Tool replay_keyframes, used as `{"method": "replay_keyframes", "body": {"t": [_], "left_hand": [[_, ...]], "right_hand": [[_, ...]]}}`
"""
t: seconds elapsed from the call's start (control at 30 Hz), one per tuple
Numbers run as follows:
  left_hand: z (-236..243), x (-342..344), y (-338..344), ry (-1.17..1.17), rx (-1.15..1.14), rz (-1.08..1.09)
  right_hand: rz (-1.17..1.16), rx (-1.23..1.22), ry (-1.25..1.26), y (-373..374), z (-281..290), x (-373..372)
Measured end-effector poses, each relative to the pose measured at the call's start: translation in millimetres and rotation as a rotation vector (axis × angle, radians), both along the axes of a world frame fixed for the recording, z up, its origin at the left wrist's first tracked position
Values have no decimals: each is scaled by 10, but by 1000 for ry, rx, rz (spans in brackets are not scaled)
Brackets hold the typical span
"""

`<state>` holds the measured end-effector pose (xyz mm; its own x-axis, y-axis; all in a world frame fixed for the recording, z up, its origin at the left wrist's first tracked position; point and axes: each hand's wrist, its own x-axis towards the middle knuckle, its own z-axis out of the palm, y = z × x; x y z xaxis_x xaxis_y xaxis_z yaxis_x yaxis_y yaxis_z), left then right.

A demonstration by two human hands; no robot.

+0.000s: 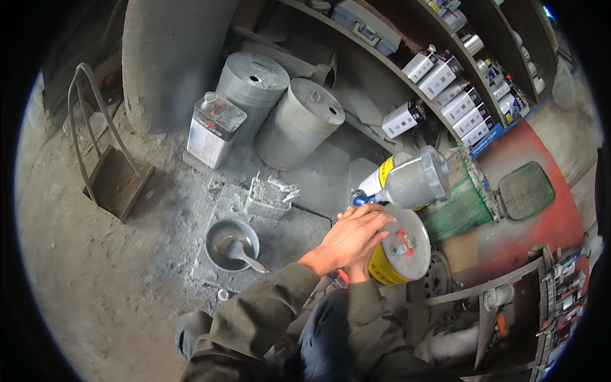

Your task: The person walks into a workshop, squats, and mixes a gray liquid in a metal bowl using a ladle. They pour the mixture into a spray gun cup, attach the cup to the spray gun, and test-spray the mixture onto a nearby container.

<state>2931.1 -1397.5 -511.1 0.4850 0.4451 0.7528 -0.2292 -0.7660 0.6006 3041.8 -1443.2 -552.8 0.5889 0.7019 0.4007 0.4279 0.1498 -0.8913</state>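
"Spray gun [414, 183], grey-cupped with a blue part: where is it?"
"Just beyond the yellow can [407, 260], tilted."
"And the hands?"
"Left of the can, left hand [352, 230] laid across right hand [365, 258], fingers stretched; whether either grips anything cannot be told. Well left of the can, a grey bowl [212, 253] holds a paddle [239, 252]."

One left hand [350, 235] and one right hand [361, 270] make two, along with one yellow bucket [406, 256] and one grey cup [414, 181]. There are two grey drums [300, 124], one rectangular floor tin [213, 134], one bowl [214, 254], one spatula [240, 252], one square tub [262, 208], one small white cap [223, 295], one dustpan [119, 181] and one toolbox [366, 28]. The shelf tins [439, 79] overlap too much to count surely.
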Motion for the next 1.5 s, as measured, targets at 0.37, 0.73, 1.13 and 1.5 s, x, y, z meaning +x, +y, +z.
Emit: {"method": "replay_keyframes", "body": {"t": [0.37, 0.73, 1.13, 1.5], "left_hand": [[-24, 130, 276, -52, -29, -209], [163, 11, 339, 69, 114, -158], [96, -31, 142, -19, 169, 88], [58, 34, -257, 288, 136, 568]], "right_hand": [[56, -85, -112, -79, 104, -213], [-48, -54, -114, -126, -82, -138], [-33, -32, -13, -124, -228, -123], [-96, -25, -225, -54, -151, -203]]}}
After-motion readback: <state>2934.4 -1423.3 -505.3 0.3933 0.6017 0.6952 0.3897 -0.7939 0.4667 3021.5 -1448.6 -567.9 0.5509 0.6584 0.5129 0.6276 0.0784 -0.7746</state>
